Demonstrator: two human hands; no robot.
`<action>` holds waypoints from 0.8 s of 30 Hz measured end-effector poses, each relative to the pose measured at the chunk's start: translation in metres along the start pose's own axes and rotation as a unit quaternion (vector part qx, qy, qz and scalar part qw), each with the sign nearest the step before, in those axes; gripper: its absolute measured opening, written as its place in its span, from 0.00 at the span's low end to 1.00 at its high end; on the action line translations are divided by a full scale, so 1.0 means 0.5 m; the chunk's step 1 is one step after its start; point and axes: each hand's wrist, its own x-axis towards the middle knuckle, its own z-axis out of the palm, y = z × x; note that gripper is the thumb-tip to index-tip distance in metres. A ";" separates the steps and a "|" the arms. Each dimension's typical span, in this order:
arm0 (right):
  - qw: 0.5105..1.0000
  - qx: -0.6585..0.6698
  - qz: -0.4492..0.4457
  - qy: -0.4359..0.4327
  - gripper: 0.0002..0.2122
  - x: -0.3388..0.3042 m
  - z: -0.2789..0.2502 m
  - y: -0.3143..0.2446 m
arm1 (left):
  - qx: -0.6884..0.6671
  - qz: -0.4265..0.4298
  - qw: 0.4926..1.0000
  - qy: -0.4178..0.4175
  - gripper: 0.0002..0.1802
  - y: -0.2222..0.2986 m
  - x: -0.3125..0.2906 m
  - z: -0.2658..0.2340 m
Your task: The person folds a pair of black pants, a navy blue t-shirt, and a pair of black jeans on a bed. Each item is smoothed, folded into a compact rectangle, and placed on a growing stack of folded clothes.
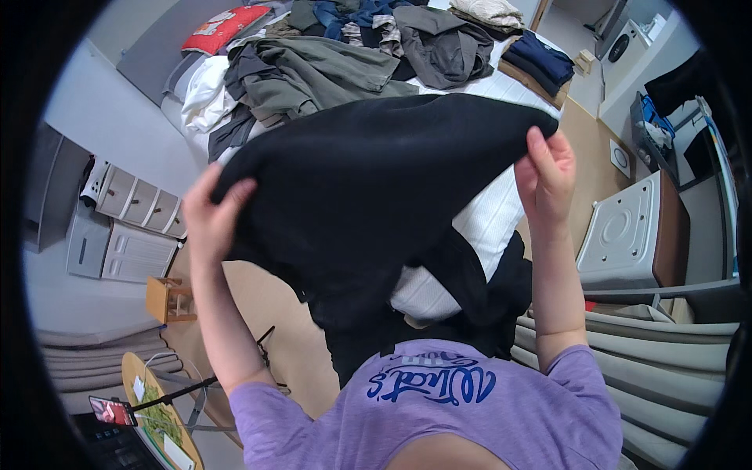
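A black cloth garment (pixel 368 172) is spread wide between my two hands, its upper edge bowed upward and its lower part hanging in folds before my body. Whether it is trousers or a top I cannot tell. My left hand (pixel 215 215) grips its left corner, thumb on the near side. At the right corner, my right hand (pixel 547 172) pinches the fabric between thumb and fingers. More black cloth (pixel 501 290) lies lower right over the white bedding (pixel 493 215); whether it belongs to the same garment is unclear.
Beyond the garment, a bed holds a heap of loose clothes (pixel 313 74), a red pillow (pixel 223 30) and folded dark clothes (pixel 540 59). A white-topped box unit (pixel 623 231) stands right. At left are drawers (pixel 141 200), a small wooden stool (pixel 168 300) and a phone (pixel 112 410) on a stand.
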 end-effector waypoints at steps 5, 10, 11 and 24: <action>0.977 -0.182 -0.040 0.099 0.06 0.144 -0.032 0.101 | 0.217 0.134 0.946 0.199 0.27 -0.050 0.140 0.043; 0.836 -0.494 0.225 0.083 0.29 0.041 -0.171 0.283 | 0.219 -0.052 0.968 0.111 0.37 -0.288 0.013 0.203; 0.820 -0.528 0.221 0.015 0.32 -0.015 -0.191 0.291 | 0.186 -0.116 0.973 0.077 0.39 -0.325 -0.054 0.241; 0.792 -0.416 0.407 -0.183 0.21 -0.175 -0.185 0.080 | -0.308 -0.259 0.916 -0.013 0.14 -0.241 -0.399 0.194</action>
